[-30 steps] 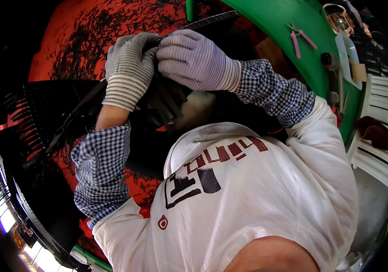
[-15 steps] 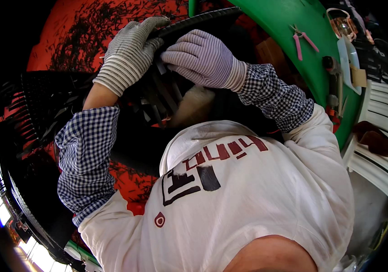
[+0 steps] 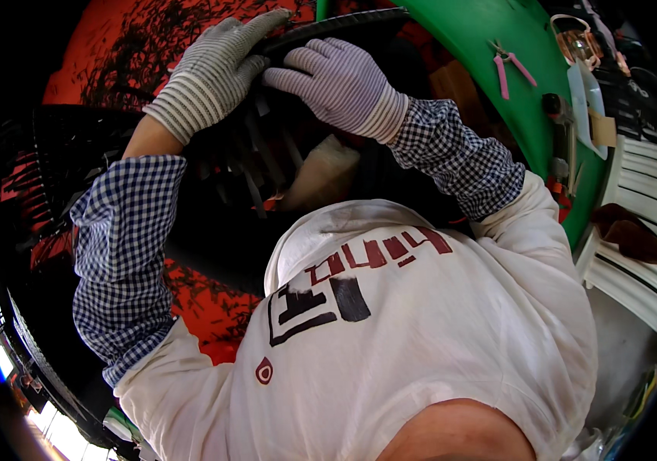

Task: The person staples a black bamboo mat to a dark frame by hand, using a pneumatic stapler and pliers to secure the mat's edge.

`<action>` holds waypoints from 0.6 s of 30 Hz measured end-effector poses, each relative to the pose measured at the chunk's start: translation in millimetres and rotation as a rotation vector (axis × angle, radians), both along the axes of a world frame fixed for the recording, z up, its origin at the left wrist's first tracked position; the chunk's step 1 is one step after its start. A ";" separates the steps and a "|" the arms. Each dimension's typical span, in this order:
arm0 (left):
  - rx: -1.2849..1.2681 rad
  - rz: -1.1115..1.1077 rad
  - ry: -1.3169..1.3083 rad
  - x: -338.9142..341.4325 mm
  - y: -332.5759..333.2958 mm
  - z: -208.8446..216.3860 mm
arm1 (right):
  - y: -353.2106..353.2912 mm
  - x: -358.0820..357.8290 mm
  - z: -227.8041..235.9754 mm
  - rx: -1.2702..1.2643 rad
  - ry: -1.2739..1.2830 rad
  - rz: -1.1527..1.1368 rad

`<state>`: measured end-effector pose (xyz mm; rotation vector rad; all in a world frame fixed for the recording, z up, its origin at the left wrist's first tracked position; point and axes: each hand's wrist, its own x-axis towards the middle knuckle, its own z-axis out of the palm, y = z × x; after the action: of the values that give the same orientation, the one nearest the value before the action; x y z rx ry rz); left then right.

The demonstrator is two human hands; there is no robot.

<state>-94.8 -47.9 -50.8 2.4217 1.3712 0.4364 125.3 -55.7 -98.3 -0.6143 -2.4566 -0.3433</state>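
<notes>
A large black part with a ribbed, curved rim (image 3: 344, 21) lies in front of me, mostly lost in shadow. My left hand (image 3: 209, 73), in a grey-white striped glove, rests over its left side with the index finger stretched along the rim and the thumb apart. Close beside it, my right hand (image 3: 336, 88) wears a lilac striped glove. Its fingers are bent and point left toward the left thumb. Anything pinched beneath them is hidden. Below the hands, dark strips (image 3: 267, 150) and a pale block-like piece (image 3: 324, 173) show.
Black scraps litter the red surface (image 3: 167, 34). On the green table (image 3: 459, 27) lie pink-handled nippers (image 3: 509, 69), a slim tool (image 3: 564, 146) and a clear tray (image 3: 585, 100). At left stands a black slatted piece (image 3: 44, 184); white slatted panels (image 3: 647, 200) are at right.
Both hands have shifted slightly up and to the left. The left thumb and index finger are spread wider. The right fingers now lie closer to the left thumb.
</notes>
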 end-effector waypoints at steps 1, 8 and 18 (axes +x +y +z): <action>-0.002 0.008 0.001 -2.9 0.3 -0.8 | 2.9 -1.6 -1.1 -0.002 0.001 0.008; 0.219 -0.072 -0.023 -9.8 4.3 -6.9 | 9.9 0.4 -0.7 0.071 0.002 0.073; -0.360 0.152 -0.295 13.3 -11.3 40.8 | 12.7 0.4 90.1 -0.237 0.655 0.242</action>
<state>-81.6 -59.2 -10.0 1.8911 1.3708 0.5102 125.7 -43.0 -8.2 -0.4271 -1.9106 0.2230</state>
